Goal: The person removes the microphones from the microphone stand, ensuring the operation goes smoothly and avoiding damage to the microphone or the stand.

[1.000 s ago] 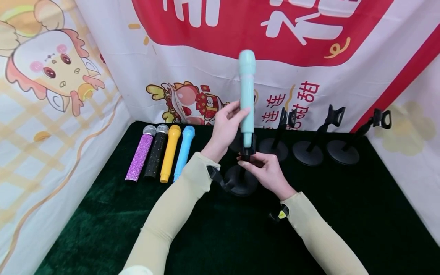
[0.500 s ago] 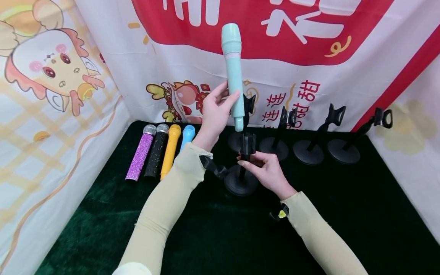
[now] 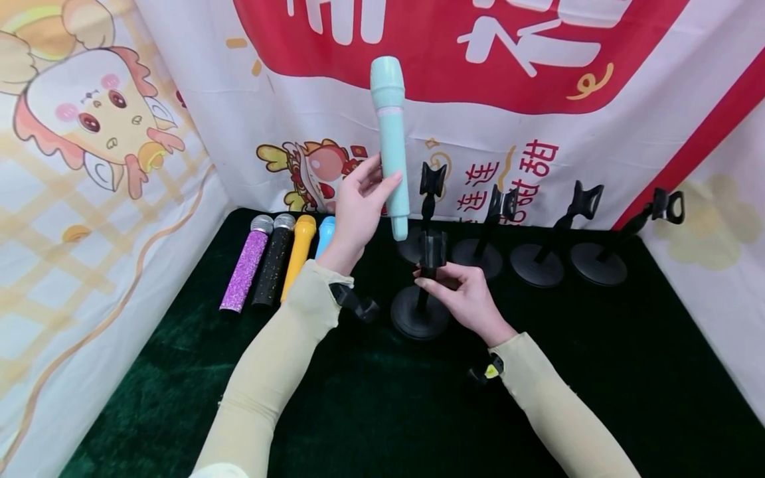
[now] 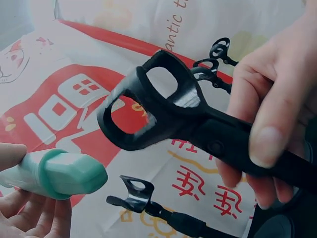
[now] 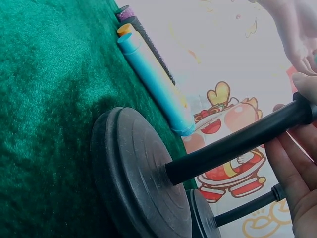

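Observation:
A mint green microphone [image 3: 391,143] stands nearly upright in the air, gripped around its lower body by my left hand [image 3: 361,206]. Its narrow tail end [image 4: 81,173] points toward the clip in the left wrist view. My right hand [image 3: 463,295] pinches the upper pole of a black microphone stand [image 3: 420,313], just below its clip. That clip [image 4: 148,104] has nothing in it and lies to the right of the microphone. In the right wrist view the stand's round base [image 5: 141,173] sits on the green cloth.
Purple [image 3: 245,269], black [image 3: 275,265], yellow [image 3: 300,252] and blue [image 3: 325,234] microphones lie in a row at the left; my left arm partly covers some. Several more black stands [image 3: 536,264] line the back right. A printed curtain [image 3: 335,106] hangs behind the green cloth [image 3: 382,411].
My left hand lifted the mint microphone up out of the stand's clip and carried it left, then slightly down. The right hand stays on the stand.

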The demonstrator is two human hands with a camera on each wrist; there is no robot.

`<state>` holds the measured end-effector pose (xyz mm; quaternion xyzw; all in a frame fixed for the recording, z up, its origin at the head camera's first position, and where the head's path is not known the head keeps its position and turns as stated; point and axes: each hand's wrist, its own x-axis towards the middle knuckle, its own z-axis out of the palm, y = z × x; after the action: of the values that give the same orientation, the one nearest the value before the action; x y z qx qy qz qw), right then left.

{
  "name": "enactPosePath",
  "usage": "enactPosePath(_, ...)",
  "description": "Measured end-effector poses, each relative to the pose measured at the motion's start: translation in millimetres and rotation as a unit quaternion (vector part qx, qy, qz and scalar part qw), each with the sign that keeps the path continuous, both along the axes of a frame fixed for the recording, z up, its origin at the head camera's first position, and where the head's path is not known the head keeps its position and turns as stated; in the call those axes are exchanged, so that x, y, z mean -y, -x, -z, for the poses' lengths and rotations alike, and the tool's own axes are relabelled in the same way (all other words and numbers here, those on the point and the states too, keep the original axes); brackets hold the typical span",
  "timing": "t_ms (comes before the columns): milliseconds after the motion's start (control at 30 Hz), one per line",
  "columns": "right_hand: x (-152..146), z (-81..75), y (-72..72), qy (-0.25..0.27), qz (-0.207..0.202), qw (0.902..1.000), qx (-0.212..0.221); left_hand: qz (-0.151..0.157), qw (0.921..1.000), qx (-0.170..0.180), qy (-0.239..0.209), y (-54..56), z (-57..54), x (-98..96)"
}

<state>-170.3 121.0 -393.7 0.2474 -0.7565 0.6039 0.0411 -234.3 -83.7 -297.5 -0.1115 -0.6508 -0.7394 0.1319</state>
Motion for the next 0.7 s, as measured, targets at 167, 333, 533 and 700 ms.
enactPosePath(167,0,0.3,0.0,-0.001,0.001,1.0000,-0.002,-0.007,0.9998,0.009,0.015,-2.9,9.8,8.8)
enactPosePath(333,0,0.5,-0.1,0.000,0.000,1.0000,-0.004,-0.018,0.9993,0.021,0.026,-6.9,20.8,16.7)
enactPosePath(533,0,0.6,-0.4,0.002,0.000,1.0000,0.003,-0.020,0.9988,0.035,0.027,-11.1,36.2,25.0)
enactPosePath(700,0,0.2,-0.4,0.004,-0.002,1.0000,0.007,-0.025,0.9977,0.051,0.038,-12.8,50.9,34.4)
